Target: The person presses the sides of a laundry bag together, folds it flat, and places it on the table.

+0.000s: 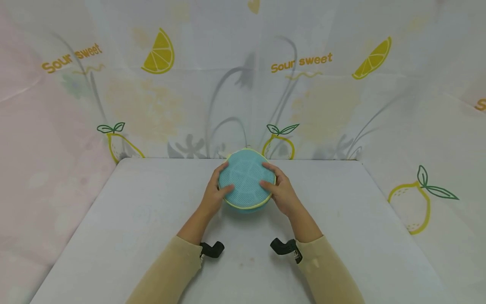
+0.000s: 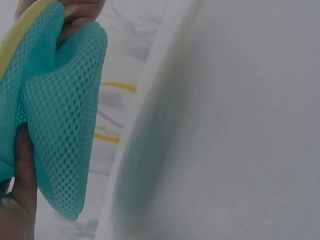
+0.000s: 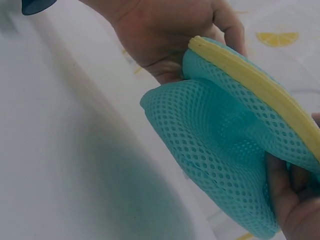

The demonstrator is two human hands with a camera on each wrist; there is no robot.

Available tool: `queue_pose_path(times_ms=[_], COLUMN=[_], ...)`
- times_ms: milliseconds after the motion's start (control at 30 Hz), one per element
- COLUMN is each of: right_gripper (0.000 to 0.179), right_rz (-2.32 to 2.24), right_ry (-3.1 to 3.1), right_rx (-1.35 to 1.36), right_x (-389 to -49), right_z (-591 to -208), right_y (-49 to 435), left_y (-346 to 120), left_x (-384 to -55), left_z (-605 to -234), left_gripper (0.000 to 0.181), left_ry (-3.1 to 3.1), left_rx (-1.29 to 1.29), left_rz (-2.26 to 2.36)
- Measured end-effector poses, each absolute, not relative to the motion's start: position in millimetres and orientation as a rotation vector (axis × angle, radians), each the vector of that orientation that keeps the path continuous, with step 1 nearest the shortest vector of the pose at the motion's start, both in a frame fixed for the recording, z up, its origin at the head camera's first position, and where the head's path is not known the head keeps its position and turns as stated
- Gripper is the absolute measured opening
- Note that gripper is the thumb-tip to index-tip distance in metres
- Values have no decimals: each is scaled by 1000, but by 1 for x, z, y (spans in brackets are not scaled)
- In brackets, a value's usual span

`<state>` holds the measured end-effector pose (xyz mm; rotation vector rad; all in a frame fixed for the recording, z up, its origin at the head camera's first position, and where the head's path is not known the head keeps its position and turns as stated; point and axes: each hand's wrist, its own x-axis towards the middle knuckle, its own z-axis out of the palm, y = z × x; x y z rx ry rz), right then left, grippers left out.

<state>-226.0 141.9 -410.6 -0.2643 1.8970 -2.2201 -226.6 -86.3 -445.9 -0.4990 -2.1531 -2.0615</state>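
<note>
A round teal mesh bag with yellow trim is held up over the far part of the table, its flat face turned toward the head camera. My left hand grips its left edge, and my right hand grips the right edge. Both thumbs lie on the front face while the other fingers go round behind. From the left wrist, the mesh bag shows a creased, sagging side beneath the yellow band. In the right wrist view the mesh bag folds inward between the two hands, clear of the tabletop.
The white table carries the bag's shadow. Behind it hangs a white cloth backdrop printed with lemons and lettering, continuing along both sides. Black camera mounts sit on the inner side of both wrists.
</note>
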Motion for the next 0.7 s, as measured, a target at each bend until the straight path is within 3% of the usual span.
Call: queue_pose_path(times_ms=[700], right_gripper=[78], right_rz=[-2179], right_ry=[2094], right_rx=[-312], right_x=[-231], right_z=[-411], right_y=[149], left_y=[-76], left_x=[-216], left_z=[-443], left_gripper=[65], left_ry=[-2120], left_rx=[-550], left_rz=[-2073])
